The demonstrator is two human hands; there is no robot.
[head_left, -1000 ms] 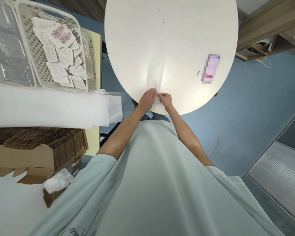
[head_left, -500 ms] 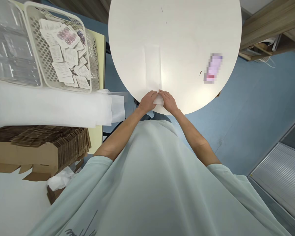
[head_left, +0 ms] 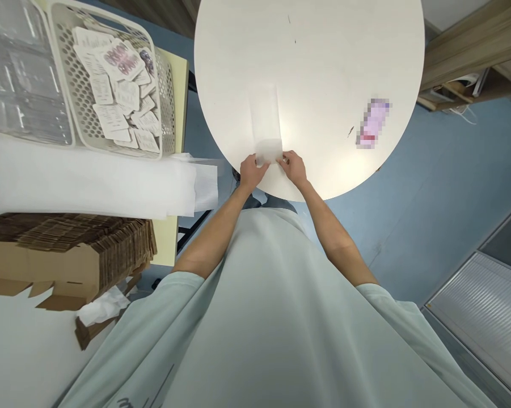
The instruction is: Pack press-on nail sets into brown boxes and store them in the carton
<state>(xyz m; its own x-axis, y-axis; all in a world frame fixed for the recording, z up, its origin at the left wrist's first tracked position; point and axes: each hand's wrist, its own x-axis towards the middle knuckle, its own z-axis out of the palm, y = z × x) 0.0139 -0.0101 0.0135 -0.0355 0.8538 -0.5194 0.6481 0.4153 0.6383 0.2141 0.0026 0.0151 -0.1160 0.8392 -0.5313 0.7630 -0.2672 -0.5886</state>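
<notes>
A long, thin, whitish translucent sheet (head_left: 265, 110) lies on the round white table (head_left: 323, 62), pointing away from me. Its near end is folded back over itself. My left hand (head_left: 252, 171) pinches the left corner of that folded end. At the right corner, my right hand (head_left: 295, 168) pinches the same fold between thumb and fingers. Both hands rest close to the table's near edge, a short gap apart. The sheet is so pale that its far end nearly blends into the tabletop.
A blurred-out pink and purple item (head_left: 373, 123) lies on the table's right. On the left side table, a white basket (head_left: 167, 107) holds many printed cards, beside clear plastic boxes (head_left: 23, 73). Below are a stack of white sheets (head_left: 89, 181) and folded brown cardboard (head_left: 123, 249).
The sheet's near end has been folded up and away from me. My hands have shifted from lying over the sheet to pinching the corners of the fold. The view has moved slightly.
</notes>
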